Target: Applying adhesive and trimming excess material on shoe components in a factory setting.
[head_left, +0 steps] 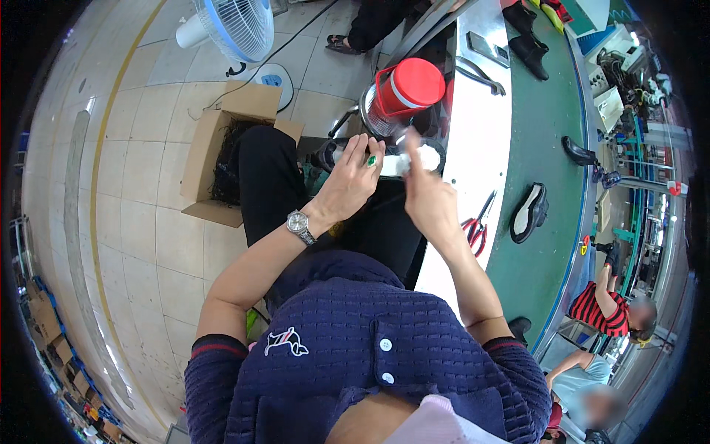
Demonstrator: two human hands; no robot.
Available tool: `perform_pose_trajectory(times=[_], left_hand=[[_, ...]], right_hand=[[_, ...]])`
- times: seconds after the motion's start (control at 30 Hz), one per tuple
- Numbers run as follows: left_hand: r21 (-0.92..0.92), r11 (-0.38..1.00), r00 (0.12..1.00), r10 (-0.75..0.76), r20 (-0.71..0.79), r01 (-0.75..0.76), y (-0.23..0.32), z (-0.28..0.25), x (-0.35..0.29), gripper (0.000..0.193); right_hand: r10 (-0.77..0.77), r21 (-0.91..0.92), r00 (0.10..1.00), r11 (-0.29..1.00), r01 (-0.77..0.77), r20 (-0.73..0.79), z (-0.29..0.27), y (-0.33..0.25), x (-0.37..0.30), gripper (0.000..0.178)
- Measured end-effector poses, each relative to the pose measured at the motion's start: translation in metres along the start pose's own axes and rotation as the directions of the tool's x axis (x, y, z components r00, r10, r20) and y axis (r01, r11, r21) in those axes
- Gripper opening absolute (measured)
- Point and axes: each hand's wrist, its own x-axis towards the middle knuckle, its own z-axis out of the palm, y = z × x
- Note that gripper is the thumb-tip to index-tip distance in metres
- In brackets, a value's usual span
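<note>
Over my lap lies a dark shoe-like piece with a long white strip (394,166), partly covered by my hands. My left hand (355,174), with a green-stoned ring and a wristwatch (298,223), presses its bent fingers together on this piece; its thumb is hidden. My right hand (430,194) is at the other end, smeared by motion, one finger pointing up. Beside that finger is a white, crumpled-looking patch (427,157); whether the hand holds it is unclear.
A red-lidded bucket (416,83) stands just beyond my hands. Red-handled pliers (479,229) lie on the white ledge (484,140) at right. A green conveyor (543,140) carries shoes (529,212). At left are an open carton (207,159) and a fan (238,28).
</note>
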Motion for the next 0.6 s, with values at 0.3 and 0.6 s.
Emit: perform_pose_trajectory(times=[0.3,0.6], left_hand=[[0.071,0.997,0.998,0.032,-0.051,-0.028,0.002,0.002,-0.005,0.042],[-0.497,0.841,0.966,-0.259,-0.023,0.213,-0.001,-0.019,0.005,0.043]], right_hand=[[-0.06,0.043,0.998,0.997,0.06,0.008,0.002,-0.01,0.004,0.074],[-0.055,0.059,0.998,0.997,0.053,0.038,0.006,-0.006,0.008,0.072]])
